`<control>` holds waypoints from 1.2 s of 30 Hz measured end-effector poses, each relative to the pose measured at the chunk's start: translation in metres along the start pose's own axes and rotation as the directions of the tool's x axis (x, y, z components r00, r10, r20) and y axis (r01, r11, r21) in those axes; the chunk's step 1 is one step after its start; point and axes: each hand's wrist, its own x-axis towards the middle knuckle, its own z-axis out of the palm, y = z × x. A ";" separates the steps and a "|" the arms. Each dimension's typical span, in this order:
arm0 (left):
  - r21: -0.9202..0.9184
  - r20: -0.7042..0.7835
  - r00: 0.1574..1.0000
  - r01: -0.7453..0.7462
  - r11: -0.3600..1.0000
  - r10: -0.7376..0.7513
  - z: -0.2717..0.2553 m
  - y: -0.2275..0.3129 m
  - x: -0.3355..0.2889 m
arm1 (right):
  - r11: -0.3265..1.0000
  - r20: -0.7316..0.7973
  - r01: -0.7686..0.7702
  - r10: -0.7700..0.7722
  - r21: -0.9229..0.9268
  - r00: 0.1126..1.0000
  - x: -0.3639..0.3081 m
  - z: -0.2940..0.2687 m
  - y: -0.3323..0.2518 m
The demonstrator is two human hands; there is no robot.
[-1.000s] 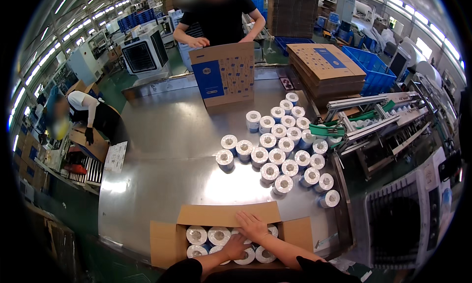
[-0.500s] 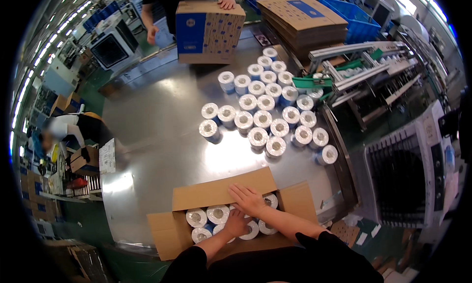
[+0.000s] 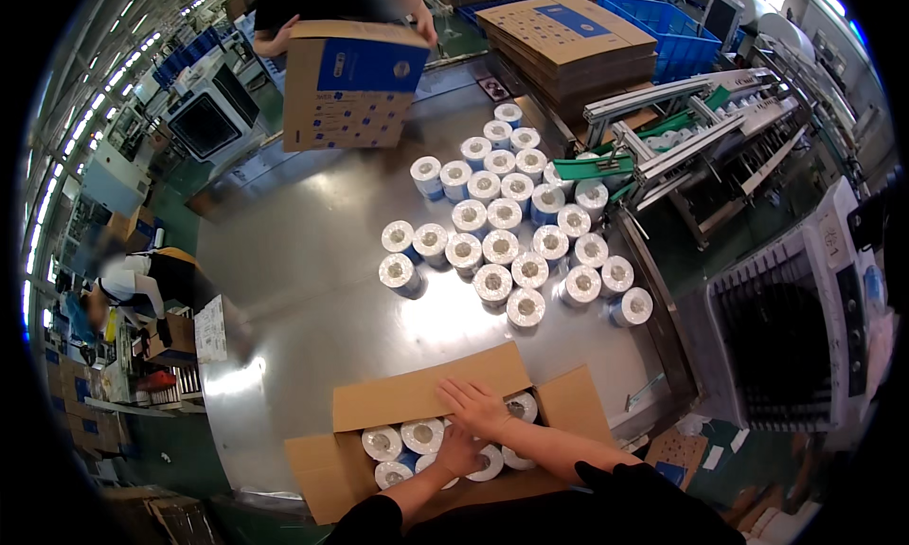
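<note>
An open cardboard box (image 3: 312,469) stands at the near edge of the metal table, filled with white wrapped paper rolls (image 3: 422,436) standing on end. My left hand (image 3: 460,452) reaches down onto the rolls in the middle of the box; its fingertips are hidden, so its grip does not show. Crossing above it, my right hand (image 3: 476,408) lies with fingers stretched along the inner side of the far flap (image 3: 417,389), holding nothing. The side flaps are folded outward.
Several more rolls (image 3: 500,247) stand on the table (image 3: 284,261) beyond the box. Across it, a person holds a blue-and-brown carton (image 3: 355,90). Flattened cartons (image 3: 568,34), a blue crate (image 3: 663,34) and a conveyor (image 3: 682,133) are at the far right. Another person bends at the left.
Across the table, the person has turned the carton and shifted it left, now with a hand at each side. My hands stay nearly in place, the left slightly deeper under the right.
</note>
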 end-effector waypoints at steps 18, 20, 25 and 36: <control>-0.033 0.003 1.000 -0.021 0.999 0.021 -0.010 0.004 -0.001 | 0.999 0.085 0.026 -0.023 -0.035 0.996 -0.001 -0.004 0.004; -0.018 0.019 0.999 -0.047 0.999 0.048 -0.004 -0.002 -0.001 | 0.999 0.077 0.024 -0.022 -0.022 0.997 -0.004 0.001 0.004; -0.003 0.155 0.986 0.058 0.998 -0.057 -0.010 0.007 0.006 | 0.997 0.084 0.012 -0.005 -0.079 0.996 -0.009 0.003 0.004; -0.181 0.133 0.991 0.042 0.983 -0.018 -0.010 0.000 0.016 | 0.997 0.028 -0.031 0.034 -0.076 0.999 -0.002 -0.004 0.002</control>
